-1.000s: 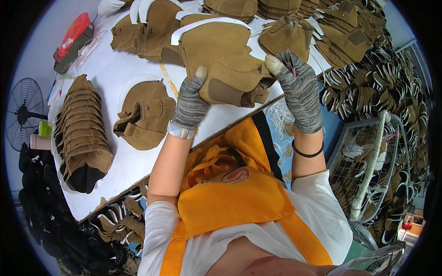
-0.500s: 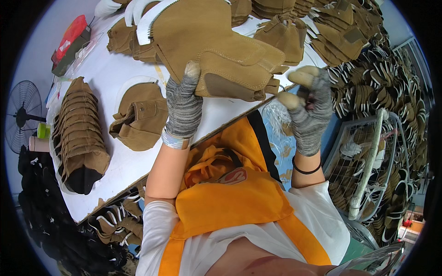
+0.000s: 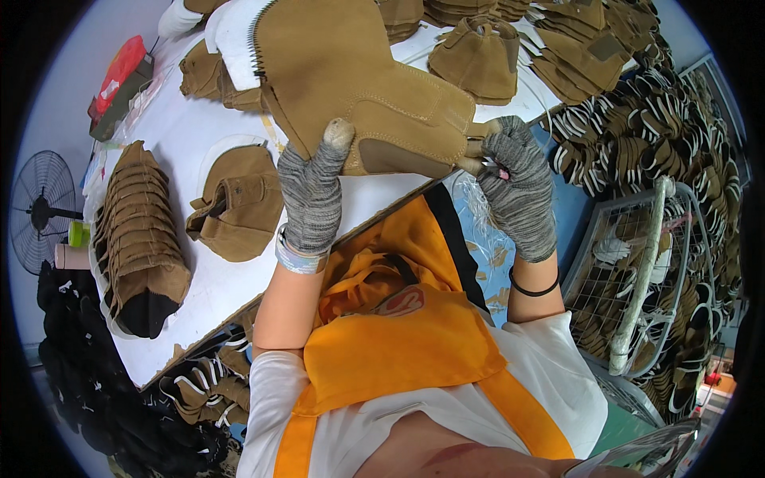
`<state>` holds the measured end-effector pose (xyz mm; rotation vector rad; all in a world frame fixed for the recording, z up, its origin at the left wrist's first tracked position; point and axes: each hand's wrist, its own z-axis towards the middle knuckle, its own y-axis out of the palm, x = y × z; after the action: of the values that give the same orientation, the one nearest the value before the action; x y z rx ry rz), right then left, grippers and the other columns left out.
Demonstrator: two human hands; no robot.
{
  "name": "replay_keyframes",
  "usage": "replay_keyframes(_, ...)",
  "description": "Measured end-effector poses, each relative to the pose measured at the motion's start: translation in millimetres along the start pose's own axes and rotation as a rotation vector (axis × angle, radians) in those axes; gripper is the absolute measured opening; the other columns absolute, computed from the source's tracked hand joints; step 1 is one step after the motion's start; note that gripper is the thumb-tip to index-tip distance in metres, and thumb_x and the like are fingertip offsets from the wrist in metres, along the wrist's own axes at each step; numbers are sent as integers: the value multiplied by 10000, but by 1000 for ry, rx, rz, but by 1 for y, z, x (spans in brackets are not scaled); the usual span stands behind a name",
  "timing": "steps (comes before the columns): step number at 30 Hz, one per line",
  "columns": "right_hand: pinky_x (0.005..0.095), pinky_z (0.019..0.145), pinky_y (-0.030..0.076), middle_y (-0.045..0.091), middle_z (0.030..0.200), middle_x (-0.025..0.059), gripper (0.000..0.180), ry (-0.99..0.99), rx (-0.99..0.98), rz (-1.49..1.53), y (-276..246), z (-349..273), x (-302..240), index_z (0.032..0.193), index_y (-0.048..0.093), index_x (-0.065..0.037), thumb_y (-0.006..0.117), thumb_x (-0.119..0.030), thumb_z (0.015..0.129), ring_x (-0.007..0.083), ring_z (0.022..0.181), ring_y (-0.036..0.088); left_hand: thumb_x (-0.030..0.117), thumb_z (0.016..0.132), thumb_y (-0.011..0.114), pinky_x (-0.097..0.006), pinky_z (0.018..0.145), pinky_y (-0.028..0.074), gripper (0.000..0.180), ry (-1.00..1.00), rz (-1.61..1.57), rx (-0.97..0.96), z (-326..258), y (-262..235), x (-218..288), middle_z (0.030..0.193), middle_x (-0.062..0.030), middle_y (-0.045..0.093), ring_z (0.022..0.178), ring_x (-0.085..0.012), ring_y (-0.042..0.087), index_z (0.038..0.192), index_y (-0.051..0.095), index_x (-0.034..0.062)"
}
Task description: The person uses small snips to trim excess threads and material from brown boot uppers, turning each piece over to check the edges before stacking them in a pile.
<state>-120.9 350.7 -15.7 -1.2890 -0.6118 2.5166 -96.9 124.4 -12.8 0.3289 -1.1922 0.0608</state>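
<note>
A brown suede boot upper (image 3: 343,68) with a white toothed lining edge is held up over the near side of the table. My left hand (image 3: 313,187), in a grey knit glove with bare-looking pale fingertips, grips its lower edge, thumb on top. At the right end of the piece, my right hand (image 3: 516,183), gloved alike, pinches the small tab at the upper's edge. Its fingers are closed there. Beside my left hand lies another brown boot upper (image 3: 239,199) on the table.
A row of nested brown uppers (image 3: 143,239) stands on the white table (image 3: 231,287) at left. More stacked uppers (image 3: 578,64) fill the far side. At right are a wire basket (image 3: 629,271) and heaped boot pieces; a fan (image 3: 40,209) stands far left.
My right hand has moved left and closed on the tab at the upper's right end; before, its fingers were apart from it. The upper has shifted slightly left.
</note>
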Motion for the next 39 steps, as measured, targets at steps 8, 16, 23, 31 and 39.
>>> replay_keyframes(8,353,826,477,592,995,139,286,-16,-108,-8,5,-27,23,988,590,-10,693,-29,721,266,879,585,293,890,615,-294,853,430,420,23,130,-13,-1,-3,-9,1057,-65,604,938,-146,540,1165,559,-19)
replay_keyframes(16,372,858,484,589,1047,99,320,71,114,504,-6,-50,38,1038,587,-17,690,-225,819,219,937,590,286,888,619,-290,882,422,440,67,84,49,0,8,-7,1116,-68,585,988,-142,528,1197,543,-18)
replay_keyframes(23,234,661,460,623,836,62,424,398,77,216,-29,-32,3,1053,605,-27,578,-419,895,127,764,571,267,884,632,-292,894,423,437,60,-67,125,9,9,-4,1121,-66,585,992,-143,531,1200,541,-20)
replay_keyframes(31,343,692,496,613,854,132,324,-49,57,-334,-27,-21,-10,1010,618,-39,605,-329,865,274,767,616,284,882,639,-285,870,433,447,14,25,91,10,13,2,1098,-63,595,962,-137,536,1193,548,-24)
replay_keyframes(39,354,613,477,588,816,103,323,-224,-128,-645,-38,-4,-30,1027,628,-61,607,-322,837,274,693,595,288,872,654,-286,846,444,427,29,75,107,7,12,2,1052,-60,614,925,-135,549,1160,574,-17)
